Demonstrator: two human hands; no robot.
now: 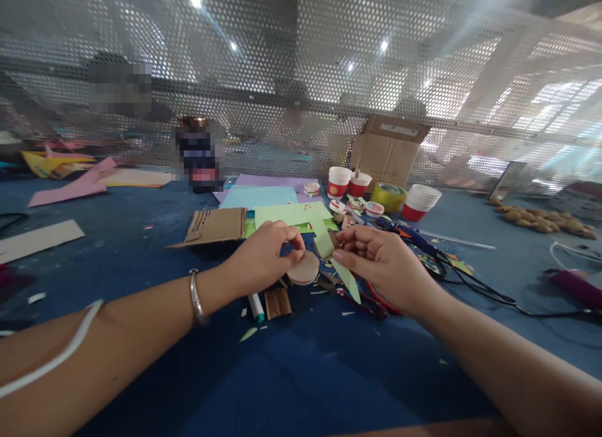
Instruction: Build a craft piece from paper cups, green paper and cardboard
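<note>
My left hand (270, 258) pinches the edge of a pale round disc (303, 269) between thumb and fingers. In my right hand (379, 261) is a light green paper strip (347, 280), gripped near its middle, with one end hanging down toward the table. Something brown shows behind the strip at the fingertips, partly hidden. Under the hands lie a pair of scissors with red handles (376, 308), a white marker with a green end (256, 308) and a small piece of corrugated cardboard (277, 303). A light green sheet (286, 215) lies just beyond.
Farther back are purple and blue sheets (263, 196), folded cardboard (216, 224), red-and-white paper cups (338, 182), yellow tape (388, 197) and an open carton (388, 152). A blue tool with a black cable (489, 291) lies right. Perforated metal panels (263, 79) stand behind.
</note>
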